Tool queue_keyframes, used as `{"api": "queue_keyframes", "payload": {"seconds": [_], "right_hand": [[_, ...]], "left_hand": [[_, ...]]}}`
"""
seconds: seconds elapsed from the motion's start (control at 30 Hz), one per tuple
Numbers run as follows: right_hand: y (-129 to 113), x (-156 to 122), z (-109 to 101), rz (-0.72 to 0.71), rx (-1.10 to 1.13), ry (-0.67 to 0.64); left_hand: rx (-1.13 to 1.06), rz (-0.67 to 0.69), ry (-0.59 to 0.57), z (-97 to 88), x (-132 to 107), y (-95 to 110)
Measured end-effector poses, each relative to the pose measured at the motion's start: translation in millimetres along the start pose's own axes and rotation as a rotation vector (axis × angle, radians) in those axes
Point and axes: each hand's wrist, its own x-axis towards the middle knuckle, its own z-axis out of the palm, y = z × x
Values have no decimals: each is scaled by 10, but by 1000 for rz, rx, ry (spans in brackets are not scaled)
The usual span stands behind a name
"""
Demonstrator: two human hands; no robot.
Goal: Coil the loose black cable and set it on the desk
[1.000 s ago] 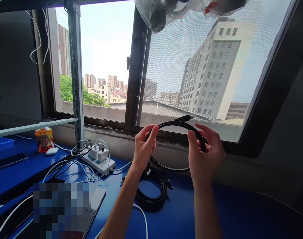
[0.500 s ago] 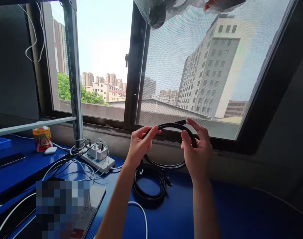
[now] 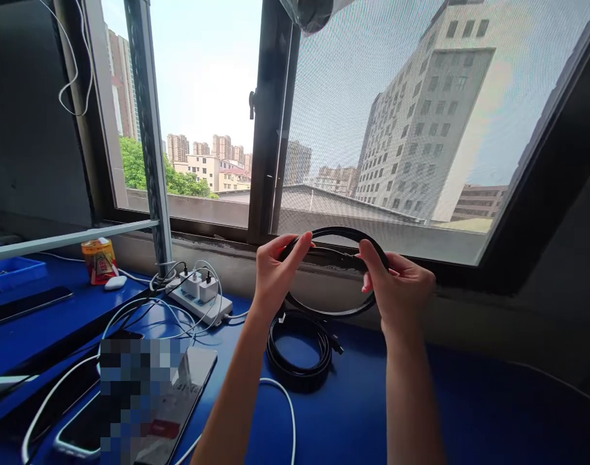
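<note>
Between my two hands a black cable is held up in a round coil above the desk. My left hand pinches the coil's left side between thumb and fingers. On the right side, my right hand is closed around the coil, thumb on the near face. A thin stretch of the cable crosses the inside of the loop towards my right fingers. Below, a second coiled black cable lies on the blue desk, its dark plug pointing right. My hands do not touch it.
On the left, a white power strip carries chargers and tangled white cords. A tablet-like slab, a phone, an orange-red tin and a blue tray are on the desk. A metal shelf post rises before the window.
The view has shifted slightly. My right hand has turned and its raised fingers have folded in around the coil. The cable's end, earlier above the loop, now runs across its inside.
</note>
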Motion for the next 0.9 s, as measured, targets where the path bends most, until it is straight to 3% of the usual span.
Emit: {"api": "queue_keyframes", "payload": {"seconds": [0.13,0.27,0.33,0.57,0.7,0.9], "right_hand": [[-101,9,-22,234,235,-147],[-180,49,-127,341,354,-226],[-187,70,-215,311,319,-217],[-126,109,-520,-9,101,-225],[-87,109,-581,24,-53,-212],[116,144,-469,127,-298,-203]], "left_hand": [[-45,-67,-15,33,17,-94],[-162,-281,-8,143,6,-113],[-195,-379,-36,227,-29,-72],[-230,-614,-169,434,-209,21],[-220,-674,-261,449,-287,-79],[49,-702,-252,362,-433,-280]]}}
